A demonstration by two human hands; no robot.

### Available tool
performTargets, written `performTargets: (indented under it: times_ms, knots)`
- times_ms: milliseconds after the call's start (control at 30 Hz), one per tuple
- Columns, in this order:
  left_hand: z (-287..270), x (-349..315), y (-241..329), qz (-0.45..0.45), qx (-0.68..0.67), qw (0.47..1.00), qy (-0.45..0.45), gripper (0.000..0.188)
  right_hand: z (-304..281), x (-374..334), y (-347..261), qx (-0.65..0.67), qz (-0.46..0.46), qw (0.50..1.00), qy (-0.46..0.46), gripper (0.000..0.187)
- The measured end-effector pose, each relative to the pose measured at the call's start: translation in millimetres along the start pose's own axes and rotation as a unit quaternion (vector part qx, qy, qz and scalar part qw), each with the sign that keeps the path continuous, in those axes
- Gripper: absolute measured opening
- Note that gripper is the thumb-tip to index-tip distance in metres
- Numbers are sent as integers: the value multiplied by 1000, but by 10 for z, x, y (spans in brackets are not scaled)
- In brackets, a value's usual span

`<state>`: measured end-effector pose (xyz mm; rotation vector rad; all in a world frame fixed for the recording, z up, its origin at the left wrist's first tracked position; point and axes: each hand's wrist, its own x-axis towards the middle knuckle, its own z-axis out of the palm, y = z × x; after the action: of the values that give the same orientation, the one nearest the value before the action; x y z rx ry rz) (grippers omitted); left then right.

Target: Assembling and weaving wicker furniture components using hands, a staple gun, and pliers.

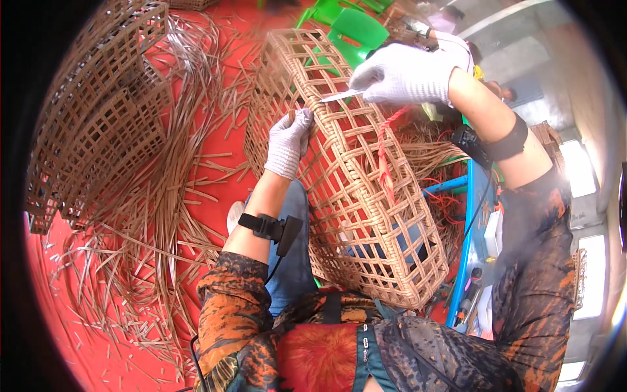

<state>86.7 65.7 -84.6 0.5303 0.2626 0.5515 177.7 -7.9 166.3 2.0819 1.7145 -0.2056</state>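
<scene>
A light-brown woven rattan basket (pixel 356 196) with an open lattice lies tilted across my lap. My left hand (pixel 289 140), in a white knit glove, grips the basket's left edge near a rattan strand end. My right hand (pixel 401 73), also gloved, is closed on a thin pale metal blade (pixel 341 97) whose tip rests on the lattice near the top of the basket. A red cord (pixel 384 153) hangs down the basket's right side. Black bands with small devices sit on both forearms.
Darker woven baskets (pixel 104 111) are stacked at the left on a red floor (pixel 215 163) strewn with loose rattan strips. Green plastic chairs (pixel 356 29) stand behind the basket. A blue table edge (pixel 469 228) with tools runs along my right. Another person sits at the upper right.
</scene>
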Motion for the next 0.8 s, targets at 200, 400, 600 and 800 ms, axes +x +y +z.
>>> performTargets:
  times_ms: [200, 400, 600, 800]
  knots:
    - [-35, -53, 28, 4, 23, 1000, -10, 15, 727, -217, 57, 324, 53, 943, 61, 39]
    - [-123, 139, -128, -17, 30, 999, -17, 15, 362, 644, -1136, 417, -58, 807, 414, 35]
    - [-83, 49, -34, -12, -29, 999, -34, 12, -100, 498, -623, 340, -108, 838, 413, 32]
    - [-85, 17, 45, -34, 87, 995, -25, 14, 581, -7, -104, 145, 91, 935, 309, 39]
